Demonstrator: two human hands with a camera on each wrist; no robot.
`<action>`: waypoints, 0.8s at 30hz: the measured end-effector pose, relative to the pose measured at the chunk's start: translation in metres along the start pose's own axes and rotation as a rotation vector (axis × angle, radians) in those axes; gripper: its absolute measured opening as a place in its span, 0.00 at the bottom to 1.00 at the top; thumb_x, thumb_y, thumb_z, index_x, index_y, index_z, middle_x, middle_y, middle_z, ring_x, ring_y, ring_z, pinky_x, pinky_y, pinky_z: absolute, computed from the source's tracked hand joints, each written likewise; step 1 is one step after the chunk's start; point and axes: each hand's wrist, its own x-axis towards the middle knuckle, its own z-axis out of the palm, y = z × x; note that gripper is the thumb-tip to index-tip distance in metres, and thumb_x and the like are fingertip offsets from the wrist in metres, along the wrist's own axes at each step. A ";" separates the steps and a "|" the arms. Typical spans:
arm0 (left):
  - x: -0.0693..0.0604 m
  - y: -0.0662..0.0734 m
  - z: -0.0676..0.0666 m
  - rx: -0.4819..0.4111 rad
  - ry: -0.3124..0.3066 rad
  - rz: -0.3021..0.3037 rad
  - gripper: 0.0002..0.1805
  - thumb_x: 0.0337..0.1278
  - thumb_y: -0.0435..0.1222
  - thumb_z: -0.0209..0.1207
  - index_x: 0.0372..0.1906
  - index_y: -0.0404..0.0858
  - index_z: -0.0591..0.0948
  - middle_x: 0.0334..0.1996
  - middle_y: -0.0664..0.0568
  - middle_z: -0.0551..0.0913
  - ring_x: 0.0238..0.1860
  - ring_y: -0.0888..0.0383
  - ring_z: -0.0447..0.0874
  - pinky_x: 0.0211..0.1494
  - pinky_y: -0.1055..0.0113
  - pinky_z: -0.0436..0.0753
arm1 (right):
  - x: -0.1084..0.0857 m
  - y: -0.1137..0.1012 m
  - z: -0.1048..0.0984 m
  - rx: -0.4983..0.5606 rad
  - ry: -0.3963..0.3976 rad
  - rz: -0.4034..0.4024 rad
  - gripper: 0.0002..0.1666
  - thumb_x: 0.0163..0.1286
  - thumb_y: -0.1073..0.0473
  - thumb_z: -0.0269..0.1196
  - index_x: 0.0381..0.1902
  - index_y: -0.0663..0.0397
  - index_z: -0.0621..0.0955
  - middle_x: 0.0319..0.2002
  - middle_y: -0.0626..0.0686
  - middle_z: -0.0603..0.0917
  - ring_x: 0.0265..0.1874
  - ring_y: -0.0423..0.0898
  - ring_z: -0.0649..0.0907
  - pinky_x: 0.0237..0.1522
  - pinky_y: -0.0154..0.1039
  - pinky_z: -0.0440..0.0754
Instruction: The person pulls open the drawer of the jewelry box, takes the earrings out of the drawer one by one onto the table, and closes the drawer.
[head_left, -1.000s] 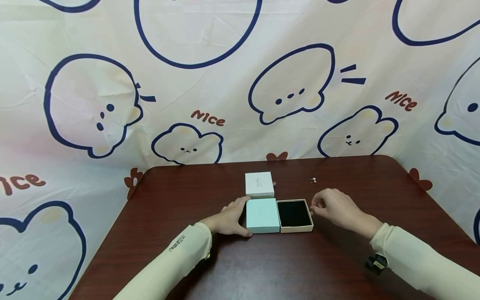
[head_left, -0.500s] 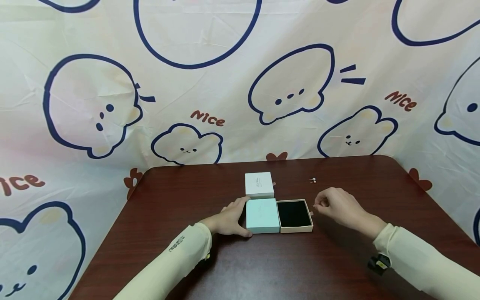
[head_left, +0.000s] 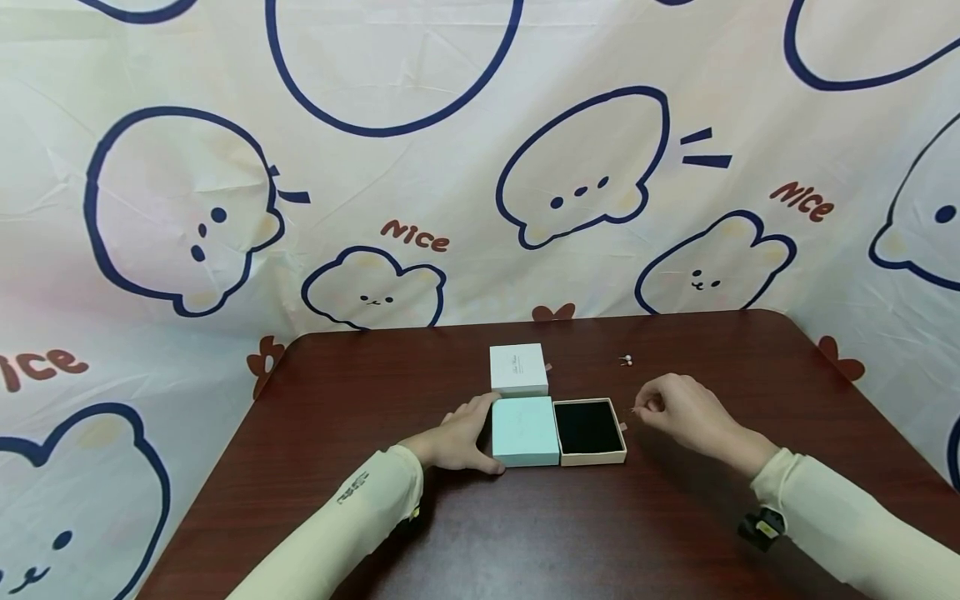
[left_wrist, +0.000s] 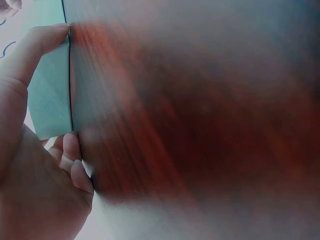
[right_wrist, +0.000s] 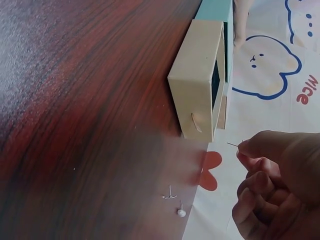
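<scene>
My left hand (head_left: 459,435) holds the teal sleeve of a small gift box (head_left: 525,431) from its left side, thumb at the front edge and fingers at the back. Out of the sleeve's right side stands a cream drawer (head_left: 592,459) with a black lining and a small ribbon tab. Right of the drawer and apart from it, my right hand (head_left: 686,414) pinches a tiny earring between thumb and index finger; its thin post (right_wrist: 232,144) sticks out in the right wrist view, while the rest is hidden by the fingertips.
Behind the teal box stands a white box (head_left: 517,368) with a small tab on its right side. Two small stud earrings, one with a pearl-like head (right_wrist: 181,212), lie on the brown table (head_left: 360,375) farther back on the right. A printed cloth hangs behind the table.
My right hand has drawn slightly to the right, away from the drawer's tab, still pinching the earring. The left hand and the boxes have stayed put.
</scene>
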 end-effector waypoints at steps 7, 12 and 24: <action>-0.001 0.000 0.000 -0.007 0.004 -0.002 0.62 0.49 0.52 0.73 0.81 0.44 0.46 0.80 0.45 0.52 0.80 0.41 0.50 0.76 0.35 0.51 | 0.000 0.007 0.001 0.009 -0.007 0.009 0.06 0.64 0.62 0.68 0.26 0.50 0.85 0.18 0.42 0.73 0.18 0.36 0.69 0.20 0.32 0.65; 0.000 0.000 0.000 -0.009 0.004 0.003 0.62 0.49 0.52 0.74 0.81 0.44 0.46 0.80 0.45 0.52 0.80 0.41 0.51 0.76 0.35 0.51 | -0.001 0.008 -0.001 0.018 -0.009 0.021 0.06 0.65 0.62 0.67 0.27 0.51 0.85 0.18 0.42 0.73 0.18 0.36 0.69 0.21 0.32 0.65; 0.000 0.000 0.000 -0.007 0.000 0.001 0.62 0.49 0.52 0.74 0.81 0.44 0.46 0.80 0.45 0.52 0.80 0.41 0.50 0.76 0.36 0.51 | -0.001 0.013 -0.003 0.030 0.002 0.033 0.07 0.66 0.63 0.67 0.27 0.52 0.85 0.18 0.43 0.72 0.18 0.36 0.69 0.21 0.32 0.65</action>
